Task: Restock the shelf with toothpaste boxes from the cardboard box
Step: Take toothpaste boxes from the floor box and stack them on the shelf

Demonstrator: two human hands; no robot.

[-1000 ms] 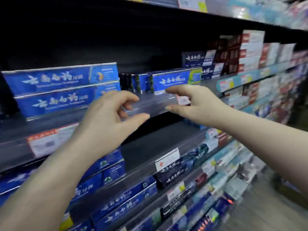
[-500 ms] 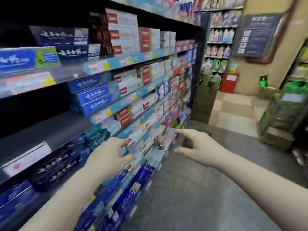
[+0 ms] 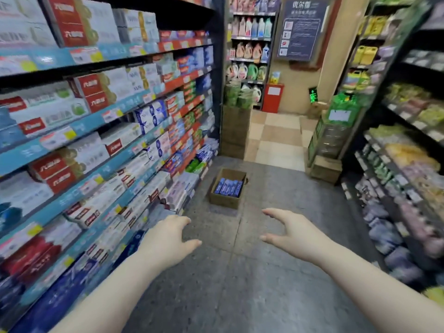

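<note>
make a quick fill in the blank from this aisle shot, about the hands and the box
1. The cardboard box sits on the ____.
2. The toothpaste boxes inside it are ____ in colour.
3. The left hand and the right hand both hold ____.
4. The toothpaste shelf runs along the person's ____ side.

Missing words: floor; blue; nothing; left

Nothing reads cleanly, too much blur. Left shelves: red-and-white boxes carry white Chinese characters on the red panel; the first looks like 六, the rest is smeared. Price tags on the rails: illegible. Far wall: dark notice board with a white Chinese header and body lines, unreadable. Blue toothpaste boxes in the cardboard box on the floor: print too small.
</note>
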